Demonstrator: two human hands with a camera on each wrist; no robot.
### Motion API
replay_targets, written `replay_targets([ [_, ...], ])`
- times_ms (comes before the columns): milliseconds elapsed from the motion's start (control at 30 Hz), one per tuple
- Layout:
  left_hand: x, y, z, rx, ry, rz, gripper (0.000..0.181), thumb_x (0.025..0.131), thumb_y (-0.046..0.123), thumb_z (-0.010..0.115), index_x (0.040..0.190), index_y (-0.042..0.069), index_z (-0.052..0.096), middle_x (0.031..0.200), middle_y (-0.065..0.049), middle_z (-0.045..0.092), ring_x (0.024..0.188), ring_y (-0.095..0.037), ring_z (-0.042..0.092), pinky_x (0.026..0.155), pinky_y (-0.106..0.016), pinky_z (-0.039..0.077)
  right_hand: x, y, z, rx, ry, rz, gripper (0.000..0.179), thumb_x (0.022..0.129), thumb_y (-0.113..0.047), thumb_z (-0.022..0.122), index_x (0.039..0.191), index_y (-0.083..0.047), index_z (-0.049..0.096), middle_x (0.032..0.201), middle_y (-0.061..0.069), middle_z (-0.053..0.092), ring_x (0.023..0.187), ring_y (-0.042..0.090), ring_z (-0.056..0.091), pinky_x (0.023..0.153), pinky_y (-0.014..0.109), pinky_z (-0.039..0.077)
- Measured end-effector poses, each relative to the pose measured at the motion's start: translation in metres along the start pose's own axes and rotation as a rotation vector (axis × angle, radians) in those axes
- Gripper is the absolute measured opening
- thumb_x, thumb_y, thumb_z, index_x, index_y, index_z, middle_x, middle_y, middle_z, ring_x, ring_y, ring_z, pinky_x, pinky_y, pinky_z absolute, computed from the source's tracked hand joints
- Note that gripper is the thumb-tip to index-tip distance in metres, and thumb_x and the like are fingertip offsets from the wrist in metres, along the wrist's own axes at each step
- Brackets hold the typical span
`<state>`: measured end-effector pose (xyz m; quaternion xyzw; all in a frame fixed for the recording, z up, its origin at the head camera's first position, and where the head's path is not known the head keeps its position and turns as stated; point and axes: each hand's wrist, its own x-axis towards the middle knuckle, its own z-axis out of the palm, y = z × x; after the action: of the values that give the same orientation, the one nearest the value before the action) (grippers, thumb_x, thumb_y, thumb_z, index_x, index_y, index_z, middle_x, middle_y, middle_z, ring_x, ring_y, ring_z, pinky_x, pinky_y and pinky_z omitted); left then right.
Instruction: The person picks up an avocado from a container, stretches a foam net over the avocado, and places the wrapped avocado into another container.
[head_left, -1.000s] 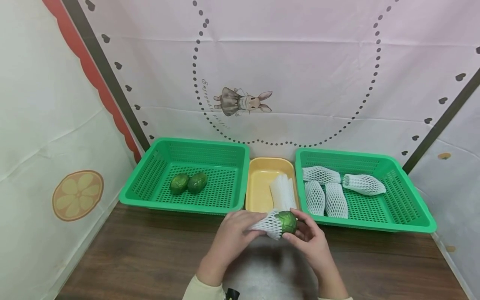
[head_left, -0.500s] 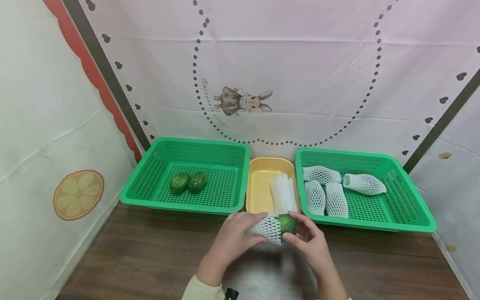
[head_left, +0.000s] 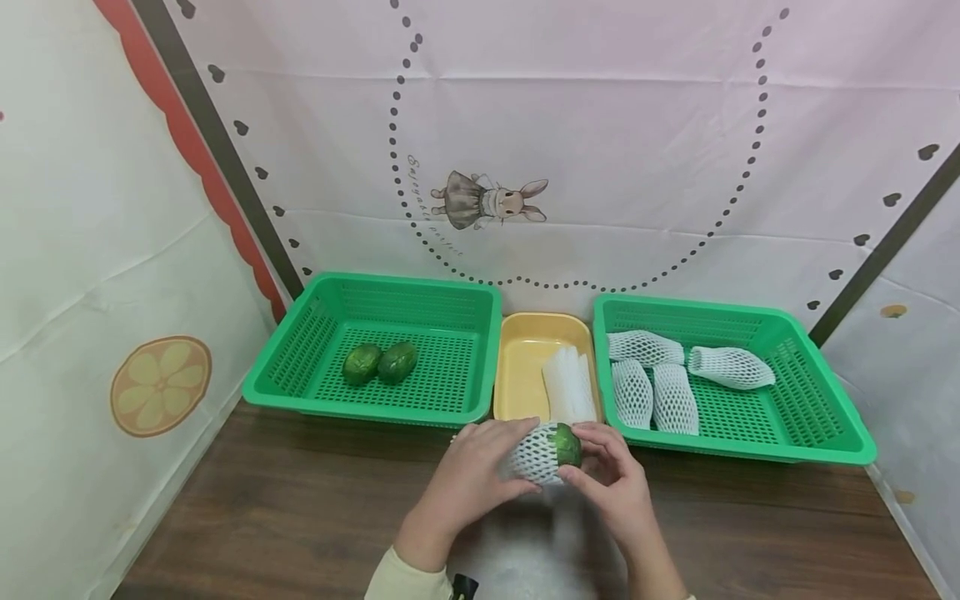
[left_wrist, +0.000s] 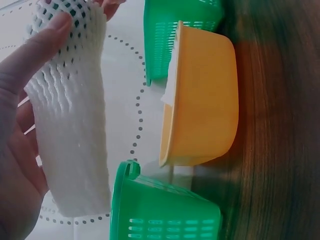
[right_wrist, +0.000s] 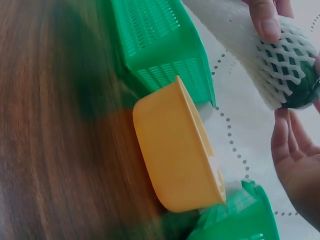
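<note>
A green oval fruit (head_left: 567,446) lies sideways in the air between both hands, partly inside a white foam net sleeve (head_left: 535,454). My left hand (head_left: 468,475) grips the sleeve around the fruit, thumb on the near side. At the bare right end, my right hand (head_left: 618,492) holds the fruit between thumb and fingers. In the left wrist view the sleeve (left_wrist: 72,150) trails off as a long flat tail beyond the stretched mesh. Through the stretched mesh the dark fruit (right_wrist: 300,95) shows in the right wrist view.
The left green basket (head_left: 300,400) holds two green fruits (head_left: 378,364). A yellow tray (head_left: 517,400) in the middle contains flat white foam sleeves (head_left: 567,383). Several net-wrapped pieces (head_left: 673,398) lie in the right green basket (head_left: 817,450). All stand on a brown wooden table (head_left: 300,500).
The sleeve has spread wider and covers more of the fruit, leaving a smaller green end bare. The fruit and my right hand have shifted slightly left.
</note>
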<state>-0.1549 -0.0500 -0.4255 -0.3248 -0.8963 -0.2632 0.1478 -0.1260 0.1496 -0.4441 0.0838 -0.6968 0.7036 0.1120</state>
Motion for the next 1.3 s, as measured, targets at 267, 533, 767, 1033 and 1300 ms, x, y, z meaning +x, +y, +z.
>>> replay_targets([
  [267, 0.001, 0.003, -0.004, 0.017, -0.005, 0.023, 0.076, 0.062, 0.038, 0.083, 0.129, 0.018, 0.053, 0.118, 0.004, 0.061, 0.105, -0.012, 0.055, 0.089, -0.038, 0.041, -0.002, -0.003, -0.007, 0.062, -0.020, 0.044, 0.035, 0.077, 0.012, 0.066, 0.111, 0.008, 0.059, 0.109, 0.008, 0.060, 0.098, 0.013, 0.059, 0.081, 0.026, 0.050],
  [533, 0.001, 0.005, -0.005, 0.008, -0.054, 0.015, 0.076, 0.061, 0.038, 0.085, 0.128, 0.019, 0.054, 0.119, 0.003, 0.058, 0.110, -0.014, 0.052, 0.089, -0.039, 0.041, -0.002, -0.003, 0.002, -0.094, -0.033, 0.053, 0.031, 0.073, 0.006, 0.073, 0.102, 0.004, 0.062, 0.098, 0.005, 0.064, 0.085, 0.016, 0.057, 0.073, 0.026, 0.047],
  [767, 0.002, 0.009, 0.000, 0.009, -0.040, 0.069, 0.092, 0.061, 0.035, 0.086, 0.139, 0.015, 0.040, 0.114, -0.001, 0.058, 0.107, -0.016, 0.054, 0.092, -0.036, 0.043, -0.003, -0.001, 0.007, -0.096, -0.103, -0.031, 0.027, 0.072, 0.010, 0.071, 0.098, 0.006, 0.063, 0.098, 0.009, 0.063, 0.082, 0.015, 0.058, 0.069, 0.027, 0.049],
  [1033, 0.003, 0.015, 0.001, 0.078, -0.083, 0.079, 0.102, 0.063, 0.040, 0.084, 0.145, 0.017, 0.028, 0.110, -0.001, 0.060, 0.102, -0.016, 0.056, 0.088, -0.031, 0.045, -0.003, -0.002, 0.009, -0.138, -0.114, 0.006, 0.025, 0.070, 0.007, 0.074, 0.094, 0.004, 0.066, 0.095, 0.005, 0.065, 0.083, 0.012, 0.059, 0.071, 0.029, 0.049],
  [1300, 0.004, 0.019, 0.005, 0.122, -0.086, 0.122, 0.100, 0.059, 0.035, 0.085, 0.143, 0.018, 0.034, 0.107, 0.002, 0.061, 0.096, -0.014, 0.056, 0.085, -0.028, 0.045, -0.002, -0.002, 0.012, -0.158, -0.109, -0.003, 0.021, 0.066, 0.009, 0.075, 0.083, -0.001, 0.069, 0.092, 0.009, 0.065, 0.086, 0.008, 0.058, 0.071, 0.026, 0.049],
])
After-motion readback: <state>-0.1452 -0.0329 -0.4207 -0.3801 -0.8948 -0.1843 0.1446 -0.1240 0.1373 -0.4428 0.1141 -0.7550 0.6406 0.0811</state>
